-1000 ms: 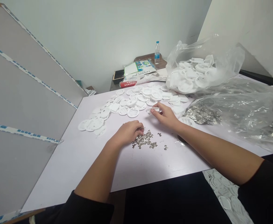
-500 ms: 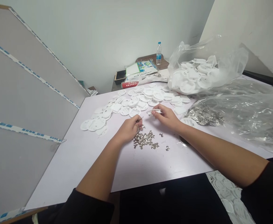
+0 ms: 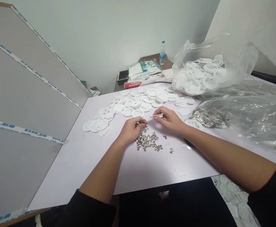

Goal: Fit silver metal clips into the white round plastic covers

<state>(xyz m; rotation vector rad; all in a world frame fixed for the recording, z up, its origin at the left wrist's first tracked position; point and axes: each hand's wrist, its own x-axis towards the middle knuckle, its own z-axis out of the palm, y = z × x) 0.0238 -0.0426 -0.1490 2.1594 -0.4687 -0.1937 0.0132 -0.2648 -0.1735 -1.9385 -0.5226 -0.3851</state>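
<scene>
Between thumb and fingers, my right hand (image 3: 167,119) pinches a white plastic disc (image 3: 157,116), seen nearly edge-on. Just left of it, my left hand (image 3: 133,128) is closed in a pinch at the far edge of a pile of small metal clips (image 3: 147,141). A tiny piece shows at its fingertips, apparently one of these metal clips, though too small to make out well. Two loose clips (image 3: 171,151) lie right of the pile. Beyond both hands spreads a heap of round white plastic discs (image 3: 128,111), some overlapping.
A clear bag of white discs (image 3: 200,77) stands at the back right, with a bag of metal clips (image 3: 210,116) in front of it. A water bottle (image 3: 162,53) and flat packets (image 3: 147,66) are behind the table. A grey partition (image 3: 31,104) borders the left side.
The disc in my right hand has tilted to a flatter, more edge-on position. My left fingertips have come slightly nearer to it. The whole view has shifted a little.
</scene>
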